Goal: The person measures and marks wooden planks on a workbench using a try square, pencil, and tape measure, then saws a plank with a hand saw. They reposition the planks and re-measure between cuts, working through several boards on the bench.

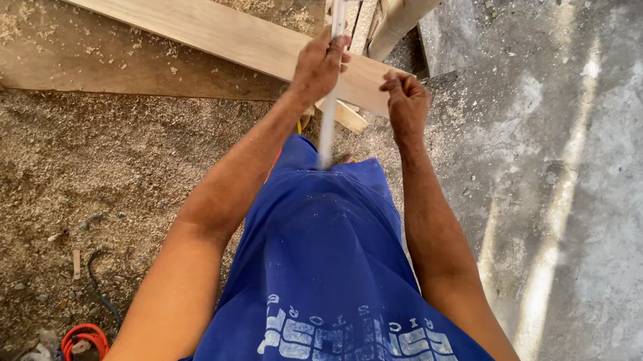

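A long, thin pale strip [330,102], probably a metal rule or try square with a wider crosspiece at its far end, was held in front of the body, above the end of a wooden plank [148,7]. The left hand [319,67] was closed in a fist around the strip near its middle, thumb side toward the crosspiece. The right hand [407,102] was curled just beside it, fingers pressed together; whether it pinched anything could not be told, and no contact with the strip was visible.

The strip was judged stiff, light and smooth-faced, so a full wrap of the fingers at mid-length, as shown, was considered the secure hold; thin edges were judged likely to twist in a loose grip. The blurred outline suggested motion.

The long axis ran away from the body, nearly straight up the view. The crosspiece end pointed beyond the left hand, toward a round wooden post [411,11]; the plain end pointed back at the blue shirt [328,269]. Sawdust [61,161] covered the floor below the left forearm.
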`<state>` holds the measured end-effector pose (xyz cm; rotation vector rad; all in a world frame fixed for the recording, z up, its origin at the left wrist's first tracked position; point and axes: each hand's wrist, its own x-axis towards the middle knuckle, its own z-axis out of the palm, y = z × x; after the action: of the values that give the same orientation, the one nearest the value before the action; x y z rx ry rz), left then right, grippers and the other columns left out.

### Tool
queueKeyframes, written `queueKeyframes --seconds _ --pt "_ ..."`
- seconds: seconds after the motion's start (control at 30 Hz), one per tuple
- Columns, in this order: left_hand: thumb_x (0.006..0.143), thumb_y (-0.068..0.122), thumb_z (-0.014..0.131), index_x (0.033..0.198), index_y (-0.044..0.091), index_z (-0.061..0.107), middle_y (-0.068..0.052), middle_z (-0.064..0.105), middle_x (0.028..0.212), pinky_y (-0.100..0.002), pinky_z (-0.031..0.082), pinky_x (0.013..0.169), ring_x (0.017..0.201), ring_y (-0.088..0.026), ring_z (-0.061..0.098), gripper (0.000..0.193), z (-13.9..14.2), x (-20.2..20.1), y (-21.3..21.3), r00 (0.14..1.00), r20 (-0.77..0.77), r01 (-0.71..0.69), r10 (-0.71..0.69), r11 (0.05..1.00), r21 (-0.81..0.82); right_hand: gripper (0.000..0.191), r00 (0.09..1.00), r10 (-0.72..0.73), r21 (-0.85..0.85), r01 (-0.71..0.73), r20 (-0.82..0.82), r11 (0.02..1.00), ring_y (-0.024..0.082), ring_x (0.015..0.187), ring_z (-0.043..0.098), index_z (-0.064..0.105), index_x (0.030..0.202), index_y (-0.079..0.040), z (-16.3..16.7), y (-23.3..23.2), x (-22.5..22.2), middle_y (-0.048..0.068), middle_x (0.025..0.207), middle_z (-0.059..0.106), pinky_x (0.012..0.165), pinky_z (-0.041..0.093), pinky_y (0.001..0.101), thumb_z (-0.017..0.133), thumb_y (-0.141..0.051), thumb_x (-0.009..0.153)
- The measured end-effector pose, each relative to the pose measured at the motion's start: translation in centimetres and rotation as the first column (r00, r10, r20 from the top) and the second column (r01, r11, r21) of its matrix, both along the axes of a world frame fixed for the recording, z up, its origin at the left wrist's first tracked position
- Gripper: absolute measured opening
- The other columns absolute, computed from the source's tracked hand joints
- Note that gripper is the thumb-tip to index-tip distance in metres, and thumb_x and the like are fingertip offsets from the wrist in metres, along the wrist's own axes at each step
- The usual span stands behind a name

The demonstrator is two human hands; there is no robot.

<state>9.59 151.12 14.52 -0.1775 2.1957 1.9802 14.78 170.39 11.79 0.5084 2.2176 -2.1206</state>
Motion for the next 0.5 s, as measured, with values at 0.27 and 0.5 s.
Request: queueKeyframes --seconds 0.27,0.5 --pt "0.106 0.017 0.045 0.102 -0.002 0.064 -0.012 0.066 0.099 -0.031 0.062 0.058 0.069 -0.016 0.068 0.027 1.9 -1.7 -0.3 0.911 0.115 0.412 -0.396 0.885 -0.215 0.032 0.979 -0.084 0.080 0.100 -0.187 0.992 0.005 0.085 0.062 0.067 0.120 -0.009 0.6 4.0 -0.7 -0.002 0.100 0.068 0.074 0.055 0.0246 0.078 -0.026 0.096" --pt "0.103 0.025 0.056 0.088 0.003 0.070 -0.013 0.070 0.079 -0.042 0.056 0.073 0.070 -0.025 0.073 0.030 1.9 -1.1 -2.0 0.906 0.097 0.414 -0.413 0.812 -0.412 0.025 0.970 0.231 0.294 -0.243 0.078 0.924 0.003 0.066 0.056 0.078 0.099 -0.006 0.8 2.7 0.6 -0.004 0.076 0.069 0.059 0.045 0.0233 0.086 -0.027 0.089"
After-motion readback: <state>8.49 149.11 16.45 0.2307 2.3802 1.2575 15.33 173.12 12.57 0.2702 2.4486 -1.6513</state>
